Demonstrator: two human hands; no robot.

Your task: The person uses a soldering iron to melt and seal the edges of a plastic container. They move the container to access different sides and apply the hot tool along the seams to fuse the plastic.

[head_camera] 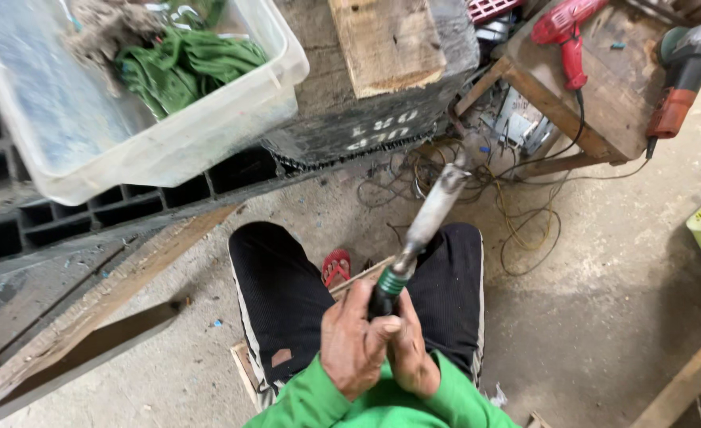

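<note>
Both hands on one tool: left hand (356, 342) and right hand (410, 349) sit pressed together, wrapped round the dark grip end of a long rod-shaped tool (418, 232). The two-handed clamp looks like it's there to steady the length, since the shaft sticks well out past the hands with nothing under it.

- Tool is held up in front of the body, above the knees, tilted away and to the right. It has a green band just above the hands, a dull grey shaft beyond, and the far tip is blurred; can't tell what's on it.
- The person is seated low, black trousers (283, 293) spread apart, a red sandal (336, 266) on the floor between the legs. The low seat keeps the tool over the lap and close to the eyes.
- A wooden surface (604, 87) at upper right carries a red drill (566, 36) and a grinder (683, 75), whose cords trail down into a wire tangle (477, 190) on the floor. Well apart from the hands.
- A clear plastic bin (128, 150) at upper left holds green cloth (184, 63) and sits on a dark crate.
- A wood plank (105, 301) leans across the floor at left.
</note>
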